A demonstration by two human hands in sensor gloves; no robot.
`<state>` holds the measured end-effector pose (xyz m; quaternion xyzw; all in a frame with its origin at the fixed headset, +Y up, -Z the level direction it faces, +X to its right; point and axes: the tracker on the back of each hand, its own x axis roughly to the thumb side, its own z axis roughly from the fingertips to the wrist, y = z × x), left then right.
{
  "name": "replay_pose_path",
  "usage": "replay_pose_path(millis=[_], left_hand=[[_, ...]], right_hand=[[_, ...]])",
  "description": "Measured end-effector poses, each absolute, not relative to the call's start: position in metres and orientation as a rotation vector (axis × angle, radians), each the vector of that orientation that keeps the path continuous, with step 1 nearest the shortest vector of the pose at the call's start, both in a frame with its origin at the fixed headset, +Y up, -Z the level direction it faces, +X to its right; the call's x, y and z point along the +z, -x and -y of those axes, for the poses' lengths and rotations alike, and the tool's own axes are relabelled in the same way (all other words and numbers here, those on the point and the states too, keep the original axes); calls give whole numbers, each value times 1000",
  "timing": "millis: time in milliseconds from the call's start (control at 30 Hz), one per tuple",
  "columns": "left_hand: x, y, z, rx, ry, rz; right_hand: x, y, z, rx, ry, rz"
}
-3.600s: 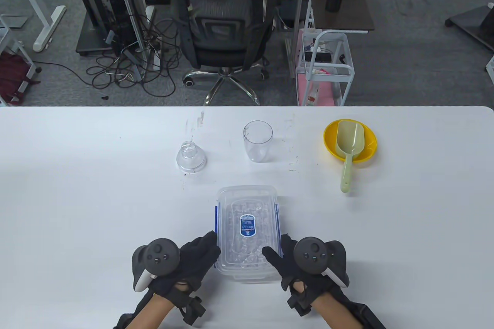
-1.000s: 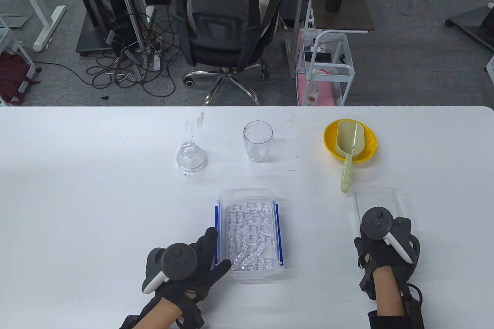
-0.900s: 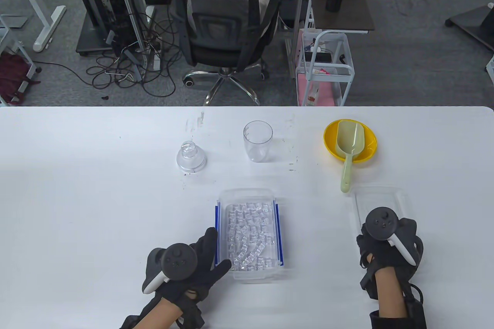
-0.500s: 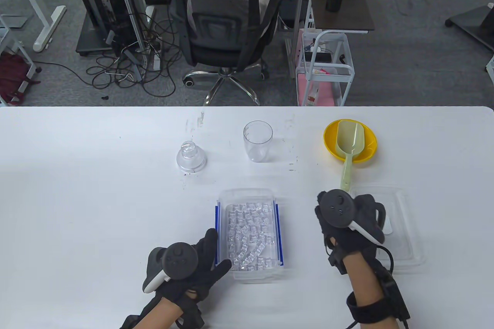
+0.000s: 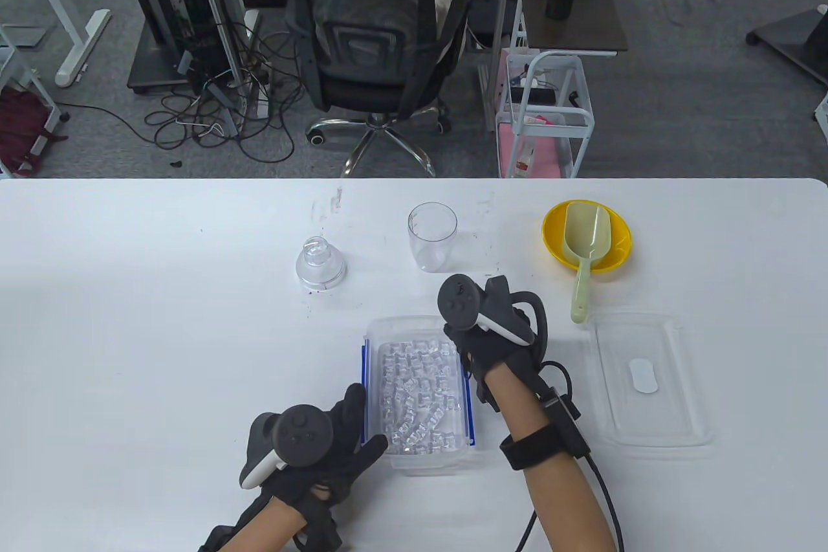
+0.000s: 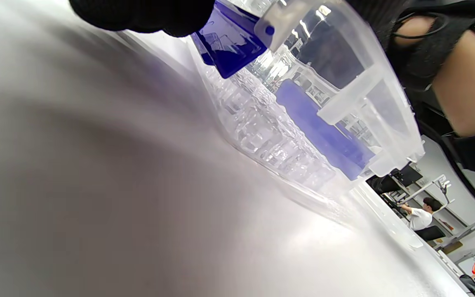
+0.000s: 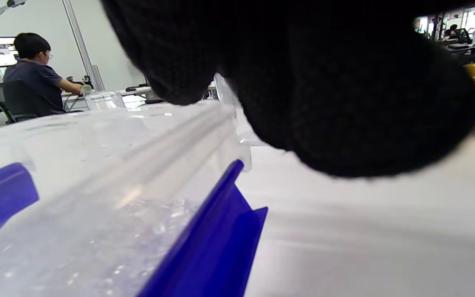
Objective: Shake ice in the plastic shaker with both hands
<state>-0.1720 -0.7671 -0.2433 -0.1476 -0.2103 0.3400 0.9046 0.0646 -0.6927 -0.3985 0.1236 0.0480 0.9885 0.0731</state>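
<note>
Clear plastic, blue clips, yellow bowl on white

The table (image 5: 129, 319) is white; the ice box (image 5: 417, 458) is clear with blue side clips (image 5: 363, 384) (deep violet-blue in the wrist views), as clear as the cup (image 5: 432, 236), dome lid (image 5: 319, 262) and flat lid (image 5: 647, 377). A pale green scoop (image 5: 585, 241) lies in a yellow bowl (image 5: 556, 248); the gloves (image 5: 336, 442) are black.

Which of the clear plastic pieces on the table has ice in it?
The box with blue side clips, beside the left hand; the cup, dome lid and flat lid show none.

Bright, even overhead light, soft shadows; wrist views blurred up close, warped at edges
</note>
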Motion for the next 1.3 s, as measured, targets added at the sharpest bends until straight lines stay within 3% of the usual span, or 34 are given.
replay_pose_path(millis=[500, 867, 1067, 1200, 1300], left_hand=[[-264, 175, 762, 682, 299, 371], [-308, 184, 758, 711, 481, 228], [-317, 180, 753, 716, 403, 215], [-313, 175, 740, 552, 243, 223], [-311, 179, 739, 585, 193, 225]], right_hand=[[-396, -97, 705, 2853, -324, -314], [-346, -126, 706, 2997, -213, -316], [-316, -137, 706, 2928, -215, -384], [-309, -135, 705, 2903, -231, -449], [-306, -132, 704, 2898, -256, -505]])
